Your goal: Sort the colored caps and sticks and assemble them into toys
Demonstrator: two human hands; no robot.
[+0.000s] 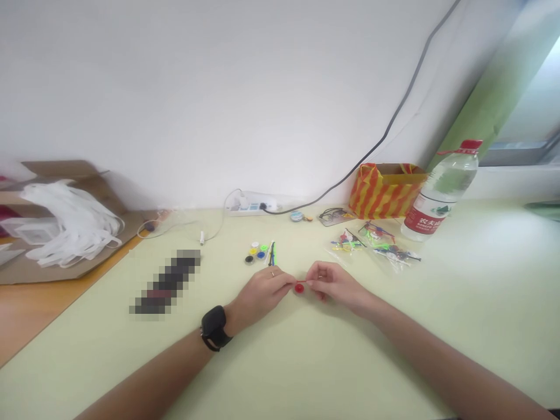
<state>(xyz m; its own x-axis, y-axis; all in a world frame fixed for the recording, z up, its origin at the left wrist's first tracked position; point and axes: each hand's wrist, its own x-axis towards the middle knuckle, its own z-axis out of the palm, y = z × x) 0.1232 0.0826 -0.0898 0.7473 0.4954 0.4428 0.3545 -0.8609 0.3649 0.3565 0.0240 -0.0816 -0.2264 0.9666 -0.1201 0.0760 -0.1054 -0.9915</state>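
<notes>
A thin red stick [301, 282] is stretched between my two hands near the middle of the table. My left hand [265, 290], with a ring and a black watch at the wrist, pinches its left end. The fingertips of my right hand [333, 283] are closed on the other end. Just below the stick is a small round red piece [299, 289]; whether the two touch is not clear. Behind my left hand lie several small round coloured pieces [261, 255] and some thin coloured sticks [272, 253].
Plastic bags of coloured parts [391, 251] lie to the right, beside a water bottle [441, 195] and a striped bag [380, 192]. A power strip [254, 206] sits by the wall. At the left are a cardboard box [107, 201] with white straps and a blurred-out dark item [166, 283].
</notes>
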